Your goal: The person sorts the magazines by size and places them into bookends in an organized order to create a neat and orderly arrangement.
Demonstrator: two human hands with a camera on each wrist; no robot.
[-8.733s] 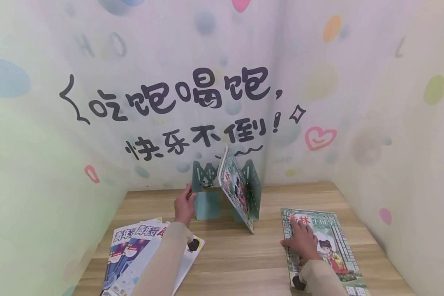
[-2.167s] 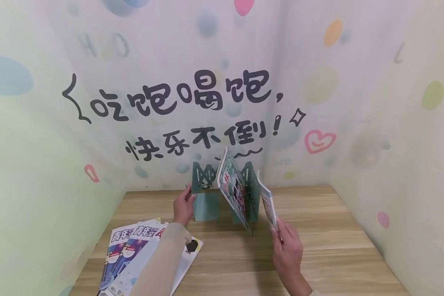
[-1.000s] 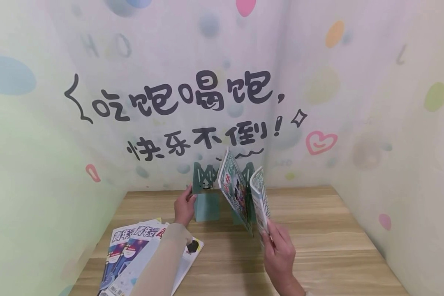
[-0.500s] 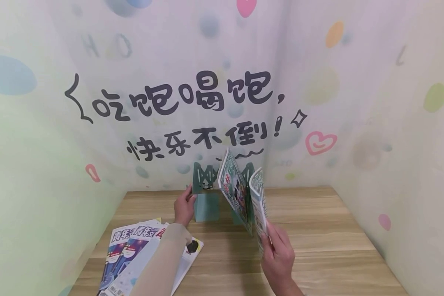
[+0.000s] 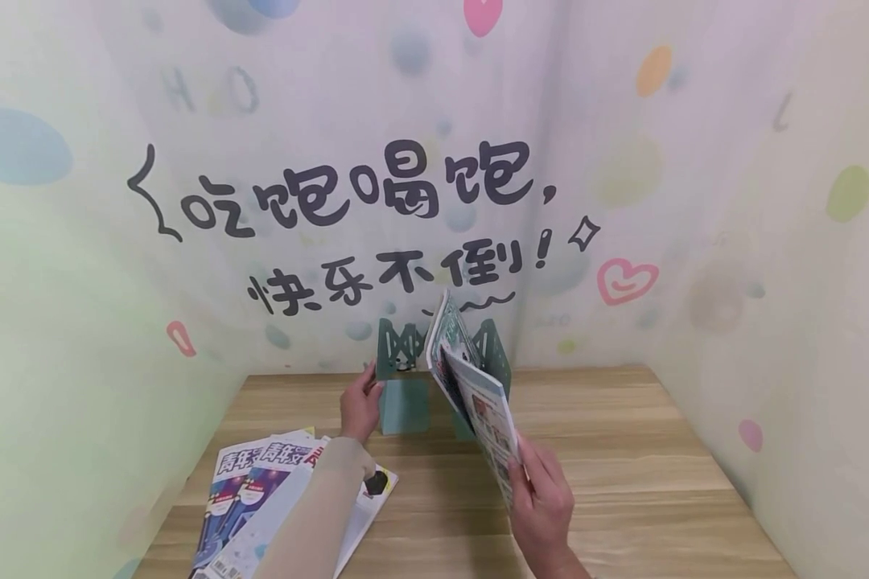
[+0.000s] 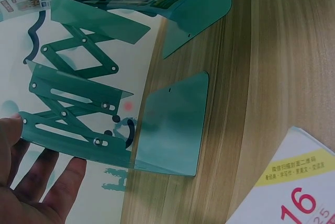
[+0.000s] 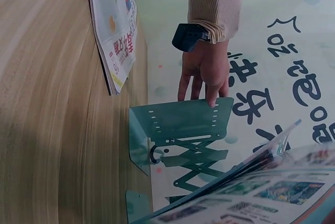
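Note:
A green folding metal bookend (image 5: 405,406) with a scissor-lattice back stands on the table against the wall. My left hand (image 5: 360,408) pinches its left end plate, thumb (image 7: 211,97) over the edge and fingers along the outer face. Inside the bookend one magazine (image 5: 440,328) leans upright near the right plate. A second magazine (image 5: 488,406), back cover toward me, is in my right hand (image 5: 545,503), pinched at its near edge. Its far end overlaps the leaning magazine in the head view. The right wrist view shows the held magazine (image 7: 282,192) but not the right hand.
Several fanned magazines (image 5: 242,498) lie at the table's left, partly under the left sleeve (image 5: 319,507). A printed fabric wall (image 5: 319,96) rises right behind the bookend. The wooden table (image 5: 644,482) extends to the right of the held magazine.
My right hand first rested on the flat magazine at right, then lifted it upright and brought it left. Just now its far end swings left, across the leaning magazine. The left hand stays put.

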